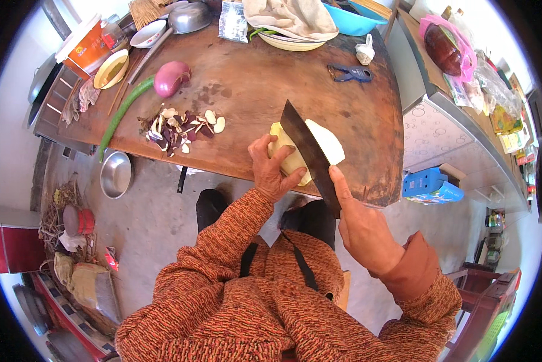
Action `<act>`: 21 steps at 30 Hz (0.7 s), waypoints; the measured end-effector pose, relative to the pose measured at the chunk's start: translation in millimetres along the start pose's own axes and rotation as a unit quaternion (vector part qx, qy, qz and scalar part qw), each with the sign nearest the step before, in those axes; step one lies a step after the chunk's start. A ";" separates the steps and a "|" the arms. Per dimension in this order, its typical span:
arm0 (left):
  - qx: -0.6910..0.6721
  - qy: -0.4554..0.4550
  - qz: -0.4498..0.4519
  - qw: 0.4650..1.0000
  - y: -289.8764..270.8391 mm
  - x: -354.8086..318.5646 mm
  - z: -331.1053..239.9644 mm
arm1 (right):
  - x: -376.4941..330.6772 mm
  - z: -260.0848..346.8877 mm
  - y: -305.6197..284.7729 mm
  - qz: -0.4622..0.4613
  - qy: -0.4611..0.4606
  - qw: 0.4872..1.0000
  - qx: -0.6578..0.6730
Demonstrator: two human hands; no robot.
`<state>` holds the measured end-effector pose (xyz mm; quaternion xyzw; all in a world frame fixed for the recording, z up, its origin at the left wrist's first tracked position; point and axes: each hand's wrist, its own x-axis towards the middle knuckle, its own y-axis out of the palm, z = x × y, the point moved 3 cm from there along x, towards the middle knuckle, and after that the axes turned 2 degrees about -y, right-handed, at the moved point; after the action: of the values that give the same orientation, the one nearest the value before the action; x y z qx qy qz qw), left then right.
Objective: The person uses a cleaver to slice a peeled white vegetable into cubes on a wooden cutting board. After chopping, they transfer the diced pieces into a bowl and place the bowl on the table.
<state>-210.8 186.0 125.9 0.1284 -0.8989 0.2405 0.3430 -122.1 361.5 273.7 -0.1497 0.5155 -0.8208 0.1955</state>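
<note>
My left hand (271, 166) is curled over the left part of a pale peeled vegetable (293, 161), which looks like an eggplant, and holds it at the table's near edge. In my right hand (363, 224) is a dark, broad-bladed kitchen knife (304, 140), with the index finger stretched along the blade. The blade stands between the left piece and a white cut piece (325, 142) on its right. Whether the cut goes all the way through is hidden. Dark purple peelings (177, 130) with pale flesh lie in a heap to the left.
On the wooden table (247, 90) lie a long green vegetable (125, 114), a round purple vegetable (172, 78), a blue-handled tool (350, 73) and a garlic bulb (364, 50). Bowls, a metal ladle (188, 18) and a blue basin (354, 21) stand at the back. A metal bowl (115, 175) sits below.
</note>
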 end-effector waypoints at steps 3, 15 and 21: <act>0.014 -0.022 0.004 1.000 -1.4 2.4 -2.1 | 11.7 -8.4 7.7 0.000 -0.005 1.000 -0.005; 0.023 0.016 -0.012 1.000 -4.5 2.4 -3.4 | 56.8 -42.0 56.4 0.014 0.021 0.997 0.071; -0.050 -0.032 -0.009 0.998 -2.2 -2.5 5.8 | 55.6 -41.0 19.2 -0.017 0.025 0.993 0.117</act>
<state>-211.3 181.3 121.3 0.1264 -0.9190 0.1880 0.3226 -186.1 359.8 241.4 -0.1141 0.4176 -0.8823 0.1847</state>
